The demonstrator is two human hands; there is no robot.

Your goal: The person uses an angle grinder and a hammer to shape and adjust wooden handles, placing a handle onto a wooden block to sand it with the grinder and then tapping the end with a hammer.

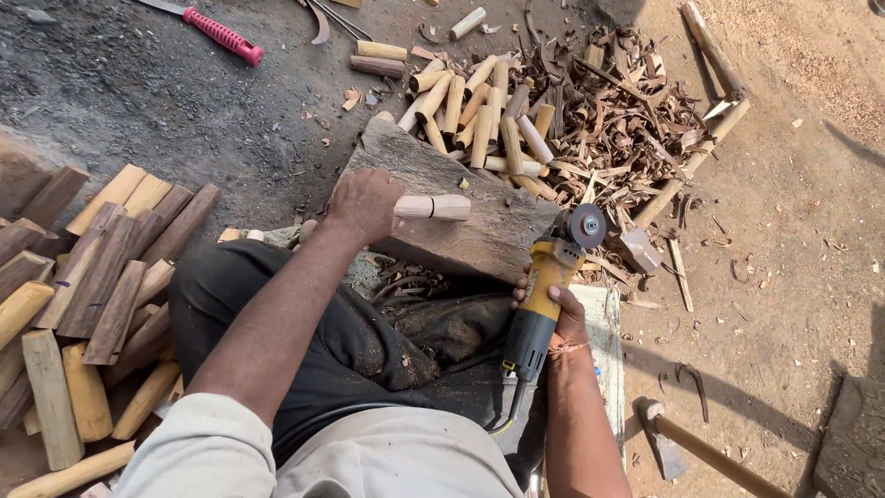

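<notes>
Left hand: the left hand was clenched around one end of a pale wooden peg, laying it flat across the big wooden block in front of the knees.
Right hand: the right hand was wrapped tight on the yellow angle grinder, disc up by the block's right edge, not touching the peg.
Peg: sat on top of the block, sticking out to the right of the fist, with a dark groove round its middle.
Step, my guess: between passes, grinder held off, peg held steady.
Next move would need: I'd say bringing the disc over to the peg, firm hold, fingers kept back.
Around: shaped pegs and bark shavings far side, rough sticks stacked left, hammer near right.
</notes>
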